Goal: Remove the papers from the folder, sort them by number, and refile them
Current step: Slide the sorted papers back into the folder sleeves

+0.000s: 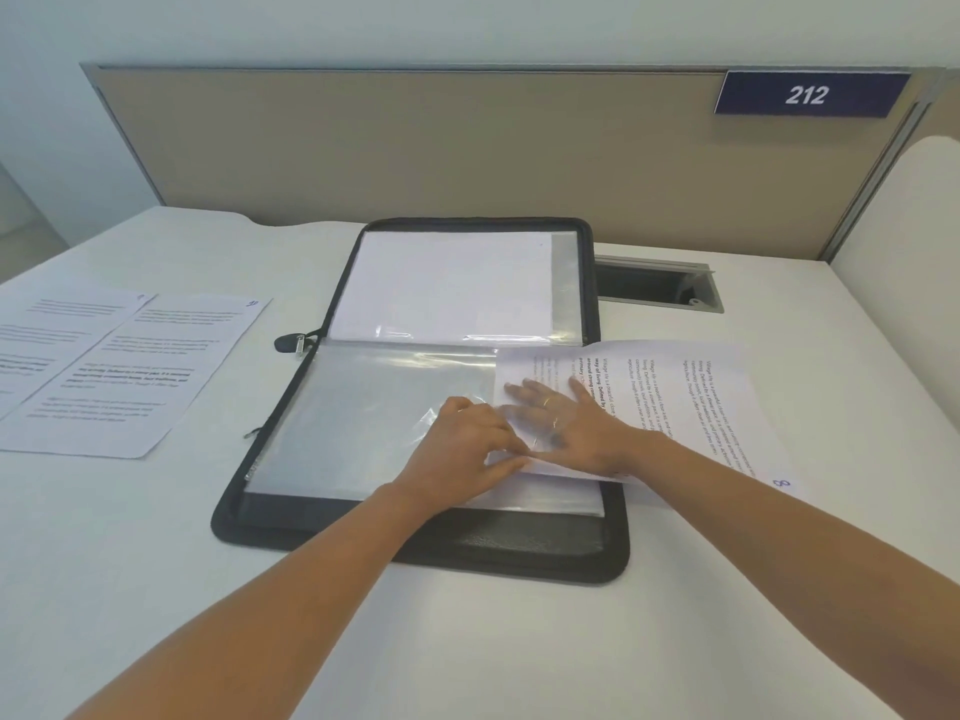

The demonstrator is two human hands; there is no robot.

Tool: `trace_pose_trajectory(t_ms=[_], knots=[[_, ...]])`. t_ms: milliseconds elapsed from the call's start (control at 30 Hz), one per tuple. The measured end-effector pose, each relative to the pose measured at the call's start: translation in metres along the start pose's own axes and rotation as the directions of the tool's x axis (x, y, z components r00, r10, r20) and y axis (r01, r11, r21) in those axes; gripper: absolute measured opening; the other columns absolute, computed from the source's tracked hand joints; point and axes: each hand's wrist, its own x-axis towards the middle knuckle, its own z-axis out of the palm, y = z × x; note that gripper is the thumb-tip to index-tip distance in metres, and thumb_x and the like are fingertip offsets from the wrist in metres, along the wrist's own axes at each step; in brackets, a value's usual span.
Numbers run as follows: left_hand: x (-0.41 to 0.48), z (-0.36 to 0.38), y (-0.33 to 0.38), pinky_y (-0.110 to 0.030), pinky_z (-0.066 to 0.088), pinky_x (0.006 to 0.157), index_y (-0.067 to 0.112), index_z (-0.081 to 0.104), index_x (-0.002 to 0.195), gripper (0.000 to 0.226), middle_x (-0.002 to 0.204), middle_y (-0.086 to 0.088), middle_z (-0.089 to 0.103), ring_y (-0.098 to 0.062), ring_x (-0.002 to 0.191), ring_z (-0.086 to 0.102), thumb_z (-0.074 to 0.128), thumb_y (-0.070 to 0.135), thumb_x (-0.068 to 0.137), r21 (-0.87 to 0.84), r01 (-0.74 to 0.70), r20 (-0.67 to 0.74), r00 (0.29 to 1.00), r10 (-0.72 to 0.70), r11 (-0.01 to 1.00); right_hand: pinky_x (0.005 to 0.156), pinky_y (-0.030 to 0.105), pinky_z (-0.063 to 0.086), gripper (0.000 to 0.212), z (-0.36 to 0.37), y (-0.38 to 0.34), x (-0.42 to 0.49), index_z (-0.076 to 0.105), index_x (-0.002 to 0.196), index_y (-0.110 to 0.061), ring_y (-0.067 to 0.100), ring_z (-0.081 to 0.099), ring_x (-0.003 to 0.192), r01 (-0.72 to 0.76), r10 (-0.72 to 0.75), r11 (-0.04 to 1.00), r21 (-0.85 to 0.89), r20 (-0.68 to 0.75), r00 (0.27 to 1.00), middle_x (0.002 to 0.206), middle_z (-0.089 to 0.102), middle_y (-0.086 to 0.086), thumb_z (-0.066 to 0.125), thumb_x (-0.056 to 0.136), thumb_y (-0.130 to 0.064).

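1. The black folder (431,553) lies open on the desk (156,563). A printed sheet (675,392) sits partly inside the near clear sleeve (363,423), and most of it sticks out to the right over the folder's edge.
2. The left hand (462,444) has curled fingers pinching the sleeve's plastic at its open side, lifting it a little.
3. The right hand (576,423) lies flat on the printed sheet with straight fingers and grips nothing. Its fingertips look hazy, as if under the plastic.
4. The step seems to be moving this one sheet through the sleeve mouth. I cannot tell from this moment whether it is going in or coming out.
5. Two sheets (130,371) lie side by side on the desk at the far left, well apart from the folder, so the sorting looks unfinished.
6. The next move calls for holding the sleeve mouth open while the flat hand slides the sheet straight. A skewed push could crease a corner.
7. A blue number (781,483) on the sheet's near corner looks like an 8. The numbers on the left sheets are too small to read.
8. The far sleeve shows a white page (447,283) with its print hidden. The leftmost sheet is cut off by the frame.
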Motion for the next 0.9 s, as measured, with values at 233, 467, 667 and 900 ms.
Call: trace_pose_trajectory(t_ms=[233,467,667,900], knots=[[0.007,0.001,0.017,-0.024,0.033,0.071,0.018,0.074,0.071,0.025,0.065,0.008,0.066,-0.010,0.070,0.054,0.056,0.028,0.085,0.048,-0.248,-0.006,0.969,0.248,0.968,0.113,0.056,-0.011,0.077,-0.002,-0.005,0.000,-0.007,0.149,-0.034,0.012,-0.024,0.142,-0.023,0.035,0.977,-0.212,0.055,0.998,0.156,-0.021,-0.007,0.034,0.090,-0.062],[0.008,0.003,0.023,-0.024,0.043,0.052,0.012,0.070,0.064,0.023,0.062,0.000,0.062,-0.019,0.056,0.055,0.059,0.019,0.083,0.085,-0.289,-0.043,0.955,0.294,0.953,0.114,0.057,-0.003,0.063,-0.005,-0.037,0.020,0.002,0.148,-0.040,0.014,-0.012,0.145,-0.247,0.247,0.950,-0.194,-0.022,0.969,0.158,-0.010,-0.007,0.031,0.095,-0.055],[0.009,0.001,0.026,-0.021,0.044,0.043,0.012,0.070,0.066,0.023,0.062,-0.001,0.062,-0.018,0.054,0.057,0.058,0.020,0.084,0.060,-0.299,-0.003,0.954,0.300,0.952,0.114,0.057,-0.003,0.063,0.000,-0.036,0.030,-0.005,0.149,-0.037,0.019,-0.010,0.146,-0.296,0.289,0.937,-0.187,-0.062,0.955,0.158,-0.012,-0.004,0.030,0.098,-0.049],[0.009,-0.009,0.029,-0.017,0.047,0.054,0.014,0.074,0.073,0.028,0.068,0.002,0.069,-0.010,0.059,0.061,0.057,0.035,0.083,-0.034,-0.235,-0.004,0.972,0.235,0.971,0.115,0.056,-0.005,0.072,0.001,-0.034,0.032,-0.004,0.150,-0.025,0.021,-0.013,0.145,-0.148,0.147,0.978,-0.145,-0.020,0.989,0.158,-0.014,0.002,0.025,0.094,-0.058]])
